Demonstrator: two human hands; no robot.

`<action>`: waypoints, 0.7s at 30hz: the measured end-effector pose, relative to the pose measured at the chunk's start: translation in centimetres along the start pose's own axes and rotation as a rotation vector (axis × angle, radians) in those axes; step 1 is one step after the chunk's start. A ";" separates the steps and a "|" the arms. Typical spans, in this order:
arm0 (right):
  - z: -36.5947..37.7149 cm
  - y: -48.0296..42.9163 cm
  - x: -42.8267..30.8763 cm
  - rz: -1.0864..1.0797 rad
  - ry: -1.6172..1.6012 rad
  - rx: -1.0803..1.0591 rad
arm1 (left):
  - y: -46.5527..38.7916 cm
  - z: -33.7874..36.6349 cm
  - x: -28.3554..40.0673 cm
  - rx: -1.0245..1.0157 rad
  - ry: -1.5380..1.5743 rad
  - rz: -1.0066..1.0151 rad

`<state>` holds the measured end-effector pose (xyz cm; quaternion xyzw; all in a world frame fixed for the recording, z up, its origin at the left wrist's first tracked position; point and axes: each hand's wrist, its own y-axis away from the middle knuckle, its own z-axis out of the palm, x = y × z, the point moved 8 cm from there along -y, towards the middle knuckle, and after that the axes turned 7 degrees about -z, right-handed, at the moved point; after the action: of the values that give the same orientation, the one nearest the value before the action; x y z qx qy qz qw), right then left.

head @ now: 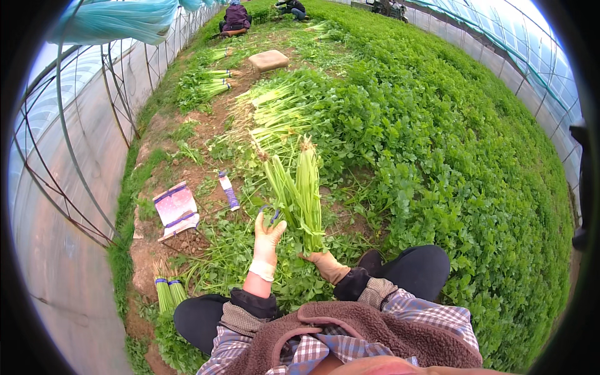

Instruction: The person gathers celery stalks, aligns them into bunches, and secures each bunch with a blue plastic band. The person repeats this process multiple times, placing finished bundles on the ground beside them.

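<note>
My right hand (326, 266), in a pale glove, grips a bunch of celery (307, 201) with its roots pointing away from me. Between thumb and finger of my gloved left hand (268, 234) is a purple tie (275, 214), just left of the stalks. More celery stalks with roots (276, 110) lie in a row on the ground beyond. Two tied celery bunches (169, 293) with purple bands rest by my left knee.
A pink sheet with purple bands (177, 209) stands left, near a purple and white packet (228, 191). Farther off are a padded stool (268, 61), tied bunches (213, 86) and two people (236, 18) crouching. Growing celery (450, 164) fills the right, and a plastic greenhouse wall (70, 197) runs along the left.
</note>
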<state>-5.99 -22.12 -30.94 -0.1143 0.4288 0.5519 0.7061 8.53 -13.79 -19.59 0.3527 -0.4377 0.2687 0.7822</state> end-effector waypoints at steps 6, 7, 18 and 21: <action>-6.8 1.0 4.8 0.492 0.338 0.454 | -3.4 -9.9 -10.9 0.279 -0.097 -0.481; -5.1 -0.4 2.4 0.288 0.344 0.340 | -3.6 -10.1 -12.1 0.260 -0.097 -0.518; -5.2 -3.5 8.3 0.534 0.388 0.190 | -3.9 -12.7 -14.6 0.213 -0.209 -0.474; -6.0 -6.5 11.7 0.517 0.303 -0.058 | -3.4 -15.3 -16.5 0.272 -0.224 -0.508</action>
<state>-2.93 -20.30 -45.16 -0.1023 0.5280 0.7022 0.4666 10.82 -5.64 -40.74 0.5799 -0.3788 0.0801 0.7168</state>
